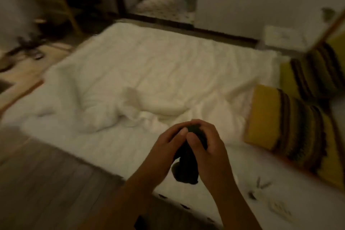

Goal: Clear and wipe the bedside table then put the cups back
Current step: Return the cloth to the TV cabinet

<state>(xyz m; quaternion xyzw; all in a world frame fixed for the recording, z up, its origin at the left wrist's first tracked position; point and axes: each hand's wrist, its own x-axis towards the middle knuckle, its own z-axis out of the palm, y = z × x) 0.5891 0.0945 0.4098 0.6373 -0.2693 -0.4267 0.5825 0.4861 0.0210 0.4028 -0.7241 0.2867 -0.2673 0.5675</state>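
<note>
A dim bedroom is shown: a bed (149, 65) spread with rumpled white bedding, striped yellow cushions (291, 132) at its right edge.
</note>
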